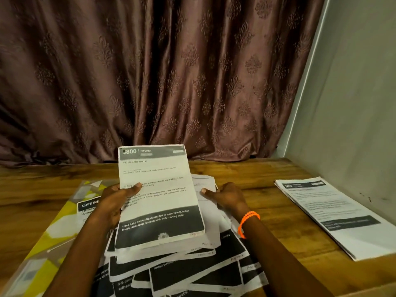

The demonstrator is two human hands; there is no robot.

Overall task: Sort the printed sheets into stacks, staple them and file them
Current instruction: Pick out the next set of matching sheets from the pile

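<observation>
Above the loose pile (188, 273) | my left hand (113, 202) is gripping the "Wash baby bottle" set (158, 202), long axis pointing away from me | my right hand (227, 198) is pinching a lower sheet (203, 185) | sorted stack (334, 215) is lying far right, nearer the right hand.

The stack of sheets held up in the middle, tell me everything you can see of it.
The held stack is white printed paper, its top sheet headed "KITCHEN" and "Wash baby bottle", with a dark band across the bottom. It is tilted up above the loose sheets. The left hand grips its left edge, thumb on top.
</observation>
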